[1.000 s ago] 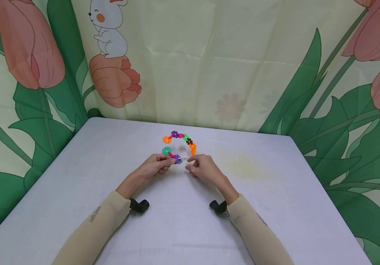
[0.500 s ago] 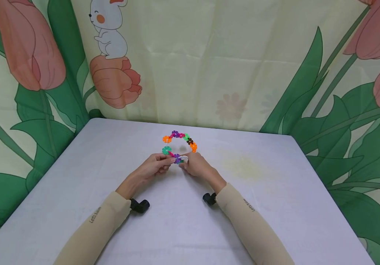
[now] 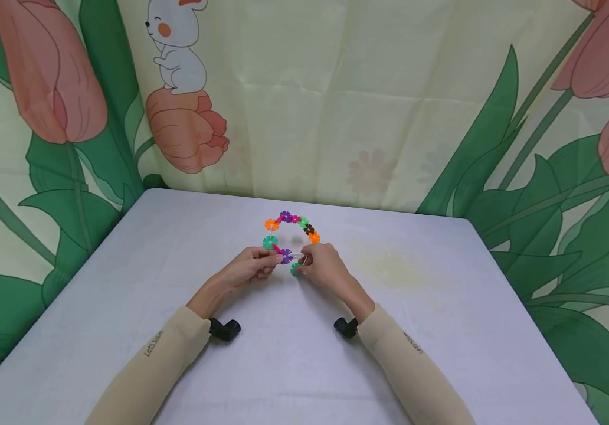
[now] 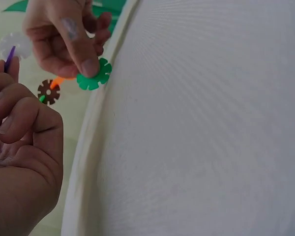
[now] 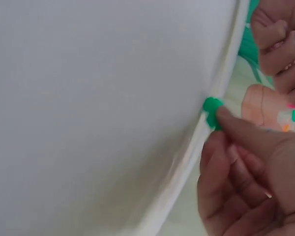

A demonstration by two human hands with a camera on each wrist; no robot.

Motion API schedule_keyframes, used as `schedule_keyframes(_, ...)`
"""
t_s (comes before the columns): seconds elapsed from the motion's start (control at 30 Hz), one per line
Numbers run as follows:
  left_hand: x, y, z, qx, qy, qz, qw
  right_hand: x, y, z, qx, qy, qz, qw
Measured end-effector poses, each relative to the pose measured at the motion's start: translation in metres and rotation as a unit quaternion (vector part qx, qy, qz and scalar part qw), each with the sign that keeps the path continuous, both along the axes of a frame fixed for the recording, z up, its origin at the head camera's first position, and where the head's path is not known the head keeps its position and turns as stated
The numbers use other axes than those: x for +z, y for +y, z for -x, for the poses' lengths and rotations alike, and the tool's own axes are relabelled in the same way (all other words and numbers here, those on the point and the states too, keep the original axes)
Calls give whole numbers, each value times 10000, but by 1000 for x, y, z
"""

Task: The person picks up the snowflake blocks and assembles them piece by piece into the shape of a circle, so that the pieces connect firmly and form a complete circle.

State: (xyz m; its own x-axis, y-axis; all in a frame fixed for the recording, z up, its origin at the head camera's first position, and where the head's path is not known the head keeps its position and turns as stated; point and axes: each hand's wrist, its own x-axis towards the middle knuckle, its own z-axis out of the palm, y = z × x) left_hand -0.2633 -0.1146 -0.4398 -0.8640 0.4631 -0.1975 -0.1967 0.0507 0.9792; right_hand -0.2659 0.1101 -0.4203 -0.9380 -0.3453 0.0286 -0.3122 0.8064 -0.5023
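Note:
A curved chain of colourful notched snowflake discs, with a teal disc point(image 3: 269, 242) and orange disc point(image 3: 271, 224) on its left, stands up between the hands. My left hand point(image 3: 254, 264) pinches the chain by its purple disc point(image 3: 285, 256). Beside that sits a whitish clear disc point(image 3: 297, 256), also seen behind the left fingers in the left wrist view. My right hand point(image 3: 328, 268) pinches a green disc point(image 4: 95, 76) between thumb and fingers, below the clear disc. In the right wrist view this green disc point(image 5: 212, 112) sticks out past the thumb tip.
A table with a white cloth point(image 3: 283, 366) lies under both hands. Behind it hangs a curtain point(image 3: 389, 118) printed with tulips and a rabbit. Black wrist cameras point(image 3: 225, 330) sit at both cuffs.
My right hand moved left to the clear disc, then drew back slightly right. The green disc now shows lower, in its fingers. The chain shifted a little right; the left hand stayed nearly still.

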Motion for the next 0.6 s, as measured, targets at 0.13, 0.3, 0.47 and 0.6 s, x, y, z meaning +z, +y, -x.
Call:
schedule_keyframes(0.13, 0, 1, 0, -113, 27, 61, 9999, 3, 13, -6, 174, -318, 124, 9993)
schedule_keyframes(0.3, 1, 0, 0, -258, 92, 52, 9996, 2, 31, -8, 398, -1259, 587, 9895)
schedule_keyframes(0.47, 0, 1, -1, -311, 86, 31, 9995, 0, 49, -6, 454, -1983, 1486, 9678)
schedule_keyframes(0.6, -1, 2, 0, -260, 23, 97, 9996, 1, 58, -4, 611, -2280, 1915, 9527)
